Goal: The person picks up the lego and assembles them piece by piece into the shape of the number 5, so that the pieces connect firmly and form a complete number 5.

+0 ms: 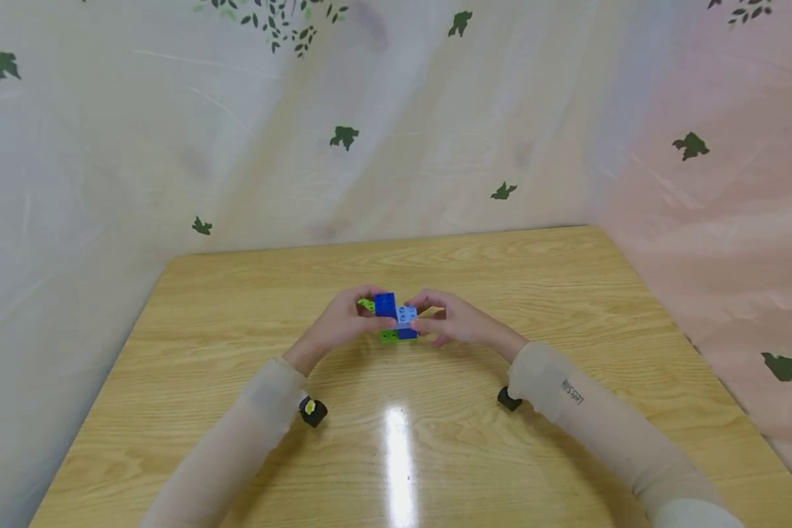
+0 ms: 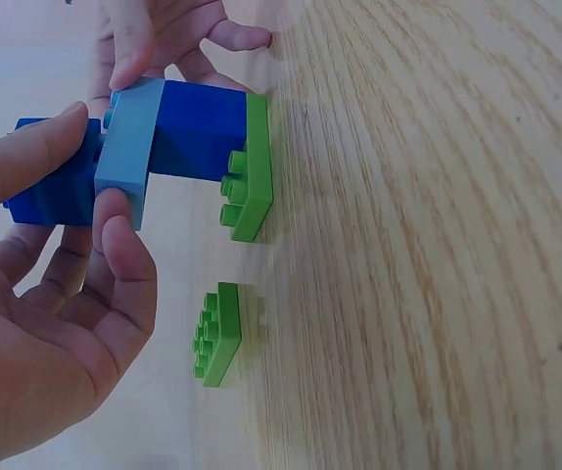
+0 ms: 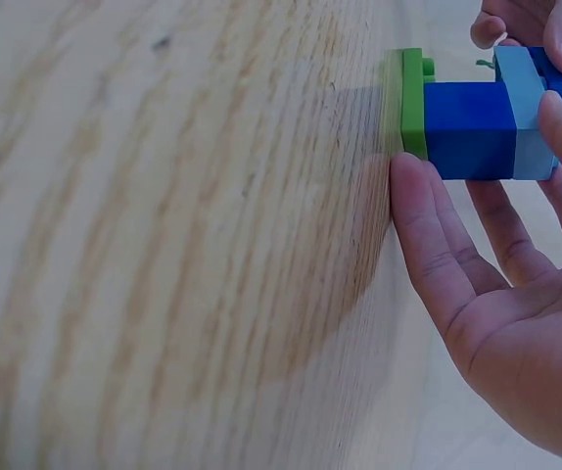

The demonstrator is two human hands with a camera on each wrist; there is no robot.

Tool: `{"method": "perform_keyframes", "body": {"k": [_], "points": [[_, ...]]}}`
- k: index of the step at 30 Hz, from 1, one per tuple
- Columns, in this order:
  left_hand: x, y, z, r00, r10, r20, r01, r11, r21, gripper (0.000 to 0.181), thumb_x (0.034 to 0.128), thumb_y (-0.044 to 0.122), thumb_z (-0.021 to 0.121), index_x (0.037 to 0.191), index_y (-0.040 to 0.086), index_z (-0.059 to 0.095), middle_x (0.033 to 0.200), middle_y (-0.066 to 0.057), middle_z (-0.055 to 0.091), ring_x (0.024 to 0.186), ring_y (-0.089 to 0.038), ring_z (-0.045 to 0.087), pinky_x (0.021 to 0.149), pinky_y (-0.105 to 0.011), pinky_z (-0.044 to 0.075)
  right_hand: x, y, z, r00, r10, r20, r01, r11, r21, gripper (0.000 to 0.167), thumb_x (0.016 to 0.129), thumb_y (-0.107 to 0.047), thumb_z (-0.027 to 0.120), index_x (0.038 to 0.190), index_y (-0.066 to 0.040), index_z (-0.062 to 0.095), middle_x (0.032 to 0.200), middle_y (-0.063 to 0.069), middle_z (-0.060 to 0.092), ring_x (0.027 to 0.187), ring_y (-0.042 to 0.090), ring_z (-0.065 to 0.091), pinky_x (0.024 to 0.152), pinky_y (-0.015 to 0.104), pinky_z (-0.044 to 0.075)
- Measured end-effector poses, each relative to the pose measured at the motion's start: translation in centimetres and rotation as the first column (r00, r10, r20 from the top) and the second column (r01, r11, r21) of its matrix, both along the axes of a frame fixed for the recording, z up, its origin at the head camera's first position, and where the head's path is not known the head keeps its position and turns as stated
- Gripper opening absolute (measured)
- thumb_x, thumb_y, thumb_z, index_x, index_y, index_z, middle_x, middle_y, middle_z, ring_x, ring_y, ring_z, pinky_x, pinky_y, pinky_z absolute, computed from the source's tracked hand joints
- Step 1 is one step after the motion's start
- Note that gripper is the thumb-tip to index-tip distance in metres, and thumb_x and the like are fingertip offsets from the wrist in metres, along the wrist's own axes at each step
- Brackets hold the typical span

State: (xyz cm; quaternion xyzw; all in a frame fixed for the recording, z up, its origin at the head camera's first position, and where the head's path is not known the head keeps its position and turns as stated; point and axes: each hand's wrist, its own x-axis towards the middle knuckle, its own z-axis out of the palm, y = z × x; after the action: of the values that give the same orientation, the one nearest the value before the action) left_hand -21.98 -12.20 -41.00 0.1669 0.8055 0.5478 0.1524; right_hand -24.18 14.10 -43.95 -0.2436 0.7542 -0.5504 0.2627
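A stack of building bricks stands on the table. Its base is a green plate under a dark blue brick. Across that lies a light blue brick, with another dark blue brick on its left end. My left hand grips the upper dark blue brick, thumb on its near side and a finger at the light blue brick. My right hand holds the light blue brick's right end between thumb and fingers. Its lower fingers reach down beside the green plate.
A second green plate lies apart on the table, left of the stack, partly behind the left hand in the head view. The wooden table meets patterned cloth at the back and sides. Black wrist cameras hang below both sleeves.
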Motion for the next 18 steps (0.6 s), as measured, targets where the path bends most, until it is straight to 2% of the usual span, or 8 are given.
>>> {"method": "perform_keyframes", "body": {"k": [8,18], "points": [[-0.08,0.06,-0.24,0.999,0.014,-0.032,-0.015,1.000,-0.023,0.049,0.0876,0.025,0.083,0.131,0.010,0.064,0.116,-0.007,0.064,0.085,-0.026,0.066,0.074,-0.034,0.054,0.00,-0.01,0.02,1.000,0.008,-0.019,-0.008,1.000,-0.007,0.036,0.101,-0.027,0.066,0.133,-0.014,0.057,0.129,0.015,0.052,0.106,0.036,0.067,0.073,0.049,0.061],[0.02,0.24,-0.40,0.995,0.012,-0.098,-0.017,0.998,-0.057,0.051,0.0866,0.026,0.084,0.131,0.011,0.065,0.112,-0.008,0.065,0.077,-0.029,0.063,0.065,-0.032,0.051,0.13,0.11,-0.12,1.000,0.005,-0.011,-0.005,1.000,-0.015,0.035,0.102,-0.026,0.065,0.133,-0.014,0.056,0.129,0.015,0.052,0.106,0.034,0.067,0.074,0.049,0.061]]}}
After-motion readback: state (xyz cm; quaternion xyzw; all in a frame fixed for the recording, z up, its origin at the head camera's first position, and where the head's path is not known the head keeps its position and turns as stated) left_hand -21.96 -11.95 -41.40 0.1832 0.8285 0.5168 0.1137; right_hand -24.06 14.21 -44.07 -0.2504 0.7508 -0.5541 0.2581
